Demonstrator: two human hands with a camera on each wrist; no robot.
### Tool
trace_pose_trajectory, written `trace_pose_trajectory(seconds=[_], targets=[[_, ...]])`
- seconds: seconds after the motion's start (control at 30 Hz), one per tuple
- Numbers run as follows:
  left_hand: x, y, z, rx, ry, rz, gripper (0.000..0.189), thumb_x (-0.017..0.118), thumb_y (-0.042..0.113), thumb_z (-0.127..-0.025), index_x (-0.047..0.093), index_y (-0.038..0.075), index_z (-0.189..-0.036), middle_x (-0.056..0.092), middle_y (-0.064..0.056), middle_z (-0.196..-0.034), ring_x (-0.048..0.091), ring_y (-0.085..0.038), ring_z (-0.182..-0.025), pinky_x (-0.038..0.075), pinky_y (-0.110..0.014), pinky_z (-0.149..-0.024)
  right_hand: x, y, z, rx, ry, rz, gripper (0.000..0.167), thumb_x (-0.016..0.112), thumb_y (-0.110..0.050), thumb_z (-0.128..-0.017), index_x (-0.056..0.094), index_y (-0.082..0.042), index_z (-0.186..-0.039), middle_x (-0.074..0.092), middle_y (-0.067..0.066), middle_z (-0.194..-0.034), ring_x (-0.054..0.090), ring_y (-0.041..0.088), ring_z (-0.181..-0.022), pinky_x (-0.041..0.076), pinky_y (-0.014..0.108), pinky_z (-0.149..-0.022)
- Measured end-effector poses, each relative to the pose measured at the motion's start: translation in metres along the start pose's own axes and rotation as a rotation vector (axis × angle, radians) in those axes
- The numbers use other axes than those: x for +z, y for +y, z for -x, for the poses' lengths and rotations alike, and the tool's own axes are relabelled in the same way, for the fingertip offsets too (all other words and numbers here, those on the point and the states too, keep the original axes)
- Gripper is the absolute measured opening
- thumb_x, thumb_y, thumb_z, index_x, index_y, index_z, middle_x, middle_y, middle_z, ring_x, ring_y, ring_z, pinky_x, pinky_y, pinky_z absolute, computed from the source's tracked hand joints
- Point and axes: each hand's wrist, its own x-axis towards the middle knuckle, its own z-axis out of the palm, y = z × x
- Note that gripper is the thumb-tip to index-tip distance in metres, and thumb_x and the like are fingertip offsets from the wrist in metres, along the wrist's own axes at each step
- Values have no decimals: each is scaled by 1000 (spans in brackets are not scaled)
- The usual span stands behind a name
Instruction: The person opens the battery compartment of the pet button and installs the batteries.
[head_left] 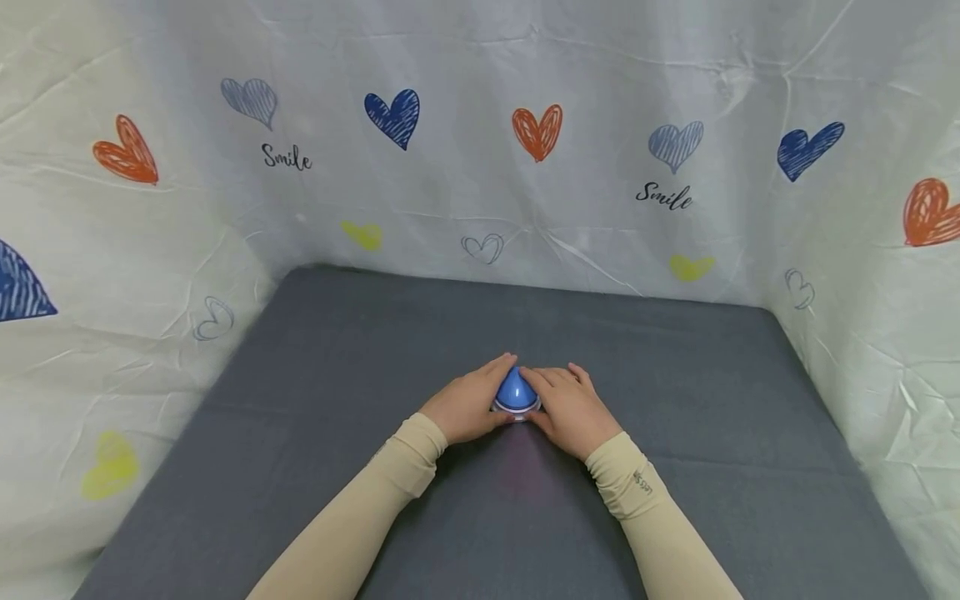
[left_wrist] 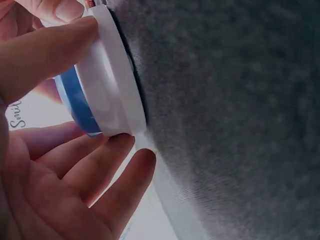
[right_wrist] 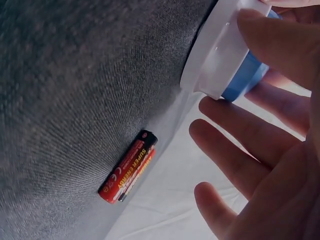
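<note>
A small round device (head_left: 516, 390) with a glossy blue, pointed dome and a white base sits upright on the grey table. My left hand (head_left: 467, 406) holds it from the left, and my right hand (head_left: 573, 410) holds it from the right. In the left wrist view, a thumb presses the white base (left_wrist: 112, 85) while fingers touch its far side. The right wrist view shows my right thumb and fingers around the base (right_wrist: 212, 55), with the other fingers spread. Red-and-black batteries (right_wrist: 129, 167) lie beyond those fingers; the head view does not show them.
The grey cloth-covered tabletop (head_left: 360, 333) stretches around both hands. White sheeting (head_left: 585, 50) printed with hearts and "Smile" rises along the back and sides. A faint pinkish patch (head_left: 522, 471) shows on the cloth in front of the device.
</note>
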Motion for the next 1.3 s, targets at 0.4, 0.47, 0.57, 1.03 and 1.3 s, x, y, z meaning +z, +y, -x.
trace_pose_trajectory(seconds=[0.4,0.47,0.57,1.03,1.3], targets=[[-10,-4,4,0,8,279,66,67,35,-108,45,12,-165,51,-11,-166,53,-32,-151,44,-52,-123,-14,0,1,-2,-69,-279,71,77,-24,-99,48,-8,-162,57,14,-159,61,30,-142,50,51,-117],[-12,-4,5,-29,19,349,59,62,39,-110,50,15,-162,55,-8,-162,56,-29,-146,46,-52,-121,-15,-1,1,-6,-49,-299,69,76,-21,-100,48,-9,-162,56,13,-159,62,29,-141,53,48,-115],[-14,-5,7,-67,22,434,53,52,46,-113,54,19,-159,62,-6,-154,64,-26,-135,51,-51,-114,-14,-1,1,-23,28,-267,58,73,-17,-104,54,-8,-157,63,13,-152,68,28,-133,56,45,-109],[-11,-5,6,-106,-18,440,64,42,64,-112,49,27,-164,56,-2,-163,52,-26,-153,43,-54,-123,-13,-2,1,13,159,-237,39,70,-15,-106,67,-3,-144,75,16,-131,76,26,-107,62,44,-91],[-10,-5,4,-126,-43,410,67,46,66,-110,46,28,-166,53,-3,-166,52,-28,-153,44,-56,-122,-7,0,0,10,165,-228,44,71,-11,-105,64,-4,-148,74,17,-134,76,29,-113,62,45,-93]])
